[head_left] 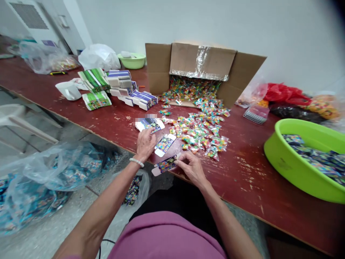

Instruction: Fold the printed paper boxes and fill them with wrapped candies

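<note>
Printed carton [165, 164], small, flattened, held at its right end by right hand [192, 169], thumb and fingertips pressed together on it, just above the near table edge. Left hand [145, 145], fingers loosely spread, lying over the lower edge of second printed carton [150, 125]; grip on it cannot be told. Bead bracelet [136, 162] on left wrist. Third printed carton [164, 145] on the table, between both hands. Wooden table [250, 176], red-brown, paint worn. Wrapped sweets [201, 133], loose heap right of the hands, running back into cardboard box [202, 61], tipped on its side, flaps open. Stacked flat cartons [144, 100], blue and white, with green cartons [94, 81] beside them, left of the box. Green basin [302, 158], right side of table, holding printed packets [312, 158]. Green bowl [131, 61] and white plastic bag [99, 57] at the back of the table. Clear plastic bag [45, 183] on the floor, filled with blue-printed packets
</note>
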`<move>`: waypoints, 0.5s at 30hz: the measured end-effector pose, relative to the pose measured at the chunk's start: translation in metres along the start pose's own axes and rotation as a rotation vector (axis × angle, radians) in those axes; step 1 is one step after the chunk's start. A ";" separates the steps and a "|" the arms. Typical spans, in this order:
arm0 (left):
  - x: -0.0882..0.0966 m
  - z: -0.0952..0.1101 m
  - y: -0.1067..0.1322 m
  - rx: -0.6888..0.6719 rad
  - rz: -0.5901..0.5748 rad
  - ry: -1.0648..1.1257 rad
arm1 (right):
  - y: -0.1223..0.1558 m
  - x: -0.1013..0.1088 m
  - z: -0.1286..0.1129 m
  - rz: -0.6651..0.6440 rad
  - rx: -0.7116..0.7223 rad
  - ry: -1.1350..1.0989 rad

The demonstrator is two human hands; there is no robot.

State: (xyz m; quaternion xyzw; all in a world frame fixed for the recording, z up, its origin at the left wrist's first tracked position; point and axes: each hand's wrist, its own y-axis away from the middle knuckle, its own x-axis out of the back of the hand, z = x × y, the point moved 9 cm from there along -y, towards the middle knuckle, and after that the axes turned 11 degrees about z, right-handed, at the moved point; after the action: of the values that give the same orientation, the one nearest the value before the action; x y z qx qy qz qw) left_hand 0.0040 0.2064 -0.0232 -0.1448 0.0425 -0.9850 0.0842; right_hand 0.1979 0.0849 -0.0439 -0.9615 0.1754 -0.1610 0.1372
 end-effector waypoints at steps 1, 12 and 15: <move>0.004 0.007 0.007 -0.022 -0.012 0.004 | 0.001 0.001 -0.002 -0.003 -0.005 -0.008; -0.031 -0.015 0.155 0.443 -1.125 0.028 | 0.022 -0.006 -0.046 -0.259 0.001 0.038; -0.034 -0.014 0.152 0.365 -1.097 -0.019 | 0.024 -0.008 -0.040 -0.342 -0.114 -0.009</move>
State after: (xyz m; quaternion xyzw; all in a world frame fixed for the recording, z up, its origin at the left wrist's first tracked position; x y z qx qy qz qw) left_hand 0.0553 0.0635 -0.0625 -0.1376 -0.2103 -0.8746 -0.4146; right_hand 0.1693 0.0576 -0.0172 -0.9843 0.0176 -0.1672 0.0537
